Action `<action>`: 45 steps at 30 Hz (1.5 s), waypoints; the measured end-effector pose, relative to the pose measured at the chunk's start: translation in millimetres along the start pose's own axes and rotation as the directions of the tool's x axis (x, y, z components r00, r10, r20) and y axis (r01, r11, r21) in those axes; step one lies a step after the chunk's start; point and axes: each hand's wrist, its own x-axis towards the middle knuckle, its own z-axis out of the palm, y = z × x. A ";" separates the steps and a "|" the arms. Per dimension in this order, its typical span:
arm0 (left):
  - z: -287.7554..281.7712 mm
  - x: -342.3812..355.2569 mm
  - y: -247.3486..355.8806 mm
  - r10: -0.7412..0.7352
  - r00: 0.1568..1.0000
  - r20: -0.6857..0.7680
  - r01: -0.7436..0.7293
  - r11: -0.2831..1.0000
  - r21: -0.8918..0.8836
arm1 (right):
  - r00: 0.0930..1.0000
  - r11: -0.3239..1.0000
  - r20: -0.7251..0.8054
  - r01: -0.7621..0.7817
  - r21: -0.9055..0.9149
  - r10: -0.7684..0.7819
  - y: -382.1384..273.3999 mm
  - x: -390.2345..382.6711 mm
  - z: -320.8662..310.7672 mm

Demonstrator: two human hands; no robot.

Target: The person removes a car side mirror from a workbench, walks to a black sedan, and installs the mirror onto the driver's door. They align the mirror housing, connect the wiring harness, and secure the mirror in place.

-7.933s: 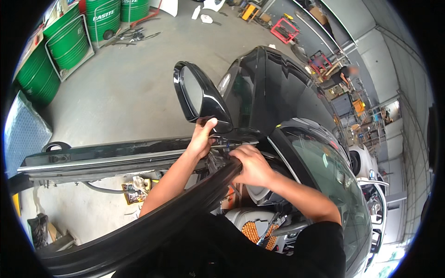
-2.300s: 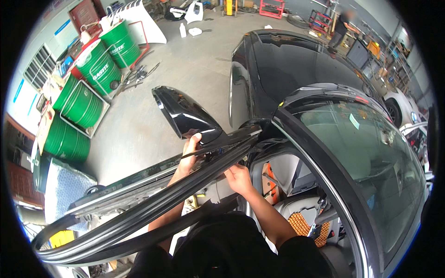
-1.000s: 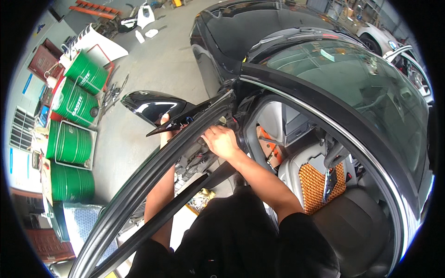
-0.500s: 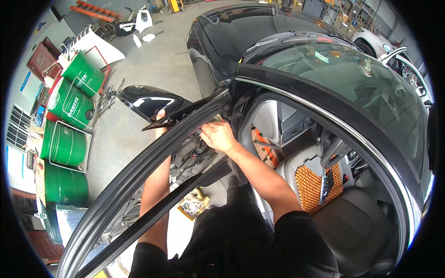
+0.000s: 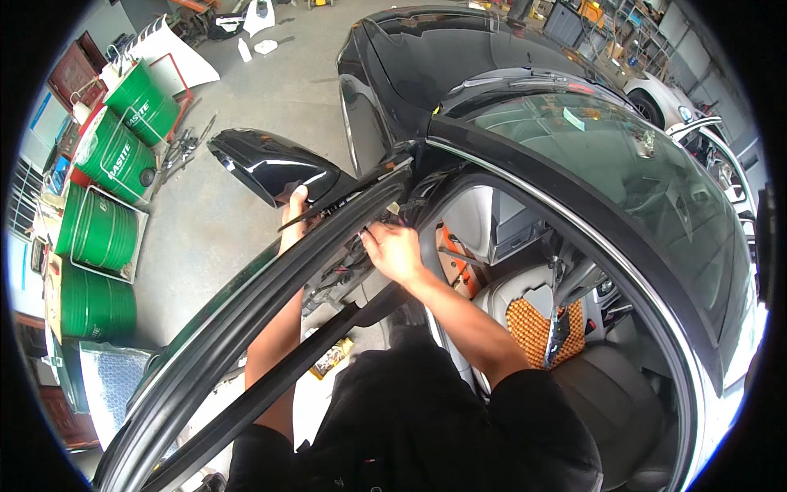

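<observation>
A black side mirror (image 5: 275, 168) sits at the front corner of the open car door, on its outer side. My left hand (image 5: 293, 210) reaches past the door's window frame (image 5: 270, 297) and grips the mirror near its base, thumb up; the other fingers are mostly hidden. On the inner side, my right hand (image 5: 397, 251) is closed at the frame's front corner, fingertips pinched together. Whatever lies between those fingertips is too small to make out. A small pale connector (image 5: 395, 209) shows just above this hand. Inner door parts and wiring (image 5: 336, 275) are exposed below.
The black car body (image 5: 484, 53) and windshield (image 5: 607, 148) lie ahead and right. A seat with a wooden-bead cover (image 5: 533, 328) is inside the cabin. Green drums (image 5: 102, 225) line the left side. A yellow tray of small parts (image 5: 332, 358) is low beyond the door.
The mirror has shifted closer against the door frame, with my left hand still on it. My right hand has moved slightly right and down. The view has turned a little.
</observation>
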 end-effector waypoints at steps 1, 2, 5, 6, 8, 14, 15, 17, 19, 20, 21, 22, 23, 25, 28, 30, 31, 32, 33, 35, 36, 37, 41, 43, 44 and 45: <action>-4.7 8.2 -5.6 -0.056 0.998 0.043 0.058 0.997 -0.057 | 0.999 0.999 0.003 -0.054 0.008 0.054 -2.3 -1.9 0.5; -1.9 10.3 -7.1 -0.106 0.989 0.099 0.121 0.981 -0.152 | 0.994 0.994 0.005 -0.108 0.015 0.108 -1.9 -2.8 -0.8; 19.2 -18.0 13.5 -0.188 0.952 0.243 0.265 0.902 -0.342 | 0.932 0.939 0.244 -0.308 0.150 0.267 -3.0 -1.5 -7.3; 19.9 -22.5 18.3 -0.124 0.955 0.269 0.214 0.917 -0.337 | 0.905 0.905 0.305 -0.368 0.213 0.296 -8.8 -1.1 -8.6; 1.3 -10.4 13.5 -0.236 0.924 0.299 0.328 0.892 -0.309 | 0.840 0.808 0.391 -0.505 0.304 0.377 -8.7 1.5 -6.6; 10.3 -5.8 9.2 -0.162 0.948 0.273 0.248 0.915 -0.318 | 0.748 0.415 0.588 -0.662 0.624 0.308 12.9 4.2 12.0; 6.3 -4.4 9.0 -0.159 0.954 0.254 0.238 0.916 -0.322 | 0.652 0.241 0.672 -0.756 0.608 0.350 2.8 7.4 4.2; 15.3 -8.2 15.4 -0.152 0.961 0.233 0.222 0.924 -0.313 | 0.748 0.350 0.560 -0.663 0.662 0.357 5.3 5.3 6.9; 26.8 -22.3 24.9 -0.155 0.962 0.227 0.218 0.932 -0.288 | 0.834 0.517 0.462 -0.550 0.656 0.301 23.1 -2.9 21.7; 27.9 -26.6 26.5 -0.142 0.963 0.227 0.207 0.934 -0.292 | 0.860 0.586 0.427 -0.505 0.633 0.280 17.6 -0.3 15.6; 16.8 -19.0 17.7 -0.142 0.961 0.239 0.209 0.935 -0.286 | 0.880 0.614 0.378 -0.473 0.632 0.288 12.3 -1.2 14.9; 3.6 -1.1 1.4 -0.122 0.979 0.165 0.175 0.916 -0.361 | 0.899 0.640 0.333 -0.438 0.631 0.286 7.9 1.0 16.3; 2.2 6.9 -6.9 -0.106 0.979 0.173 0.160 0.930 -0.331 | 0.880 0.601 0.352 -0.476 0.643 0.320 4.8 1.2 9.7; -1.8 14.9 -15.6 -0.122 0.970 0.211 0.185 0.930 -0.317 | 0.918 0.636 0.246 -0.394 0.663 0.312 19.6 -6.4 27.9; -4.1 13.6 -13.6 -0.176 0.966 0.191 0.235 0.905 -0.354 | 0.918 0.698 0.214 -0.394 0.599 0.335 9.4 -8.8 25.0; 12.9 0.0 2.3 -0.176 0.983 0.057 0.185 0.917 -0.352 | 0.913 0.685 0.127 -0.378 0.622 0.388 3.7 -11.9 35.1; 20.0 -7.3 8.7 -0.168 0.984 0.067 0.181 0.909 -0.377 | 0.930 0.772 0.074 -0.340 0.538 0.359 -3.5 -10.3 28.5; 29.9 -13.1 15.8 -0.158 0.984 0.081 0.178 0.898 -0.403 | 0.932 0.782 0.045 -0.327 0.531 0.360 0.5 -10.3 29.2; 40.3 -19.6 22.2 -0.151 0.984 0.099 0.179 0.887 -0.427 | 0.931 0.787 0.019 -0.319 0.528 0.365 2.6 -12.5 33.1; 29.6 -7.7 17.8 -0.166 0.980 0.107 0.195 0.898 -0.395 | 0.926 0.800 -0.064 -0.284 0.528 0.371 -5.2 -15.8 44.3; 9.9 -1.0 8.4 -0.144 0.985 0.099 0.169 0.927 -0.336 | 0.912 0.820 -0.071 -0.327 0.470 0.404 -22.1 -11.8 33.8; -6.3 6.4 -1.6 -0.126 0.987 0.098 0.148 0.951 -0.273 | 0.862 0.727 -0.021 -0.413 0.549 0.506 -44.1 -7.9 17.8; -6.2 13.5 -10.9 -0.038 0.976 0.216 0.087 0.970 -0.225 | 0.847 0.793 -0.061 -0.466 0.393 0.528 -47.8 -9.1 13.1; 2.5 0.3 3.1 -0.023 0.962 0.272 0.106 0.950 -0.293 | 0.869 0.822 -0.039 -0.452 0.346 0.493 -39.8 -11.8 14.2; 12.4 -7.7 8.5 0.006 0.974 0.226 0.066 0.949 -0.309 | 0.882 0.842 -0.030 -0.438 0.314 0.470 -33.8 -12.7 15.7; 17.0 -7.2 13.6 0.007 0.976 0.219 0.068 0.941 -0.332 | 0.898 0.865 -0.028 -0.415 0.282 0.439 -28.8 -11.6 15.8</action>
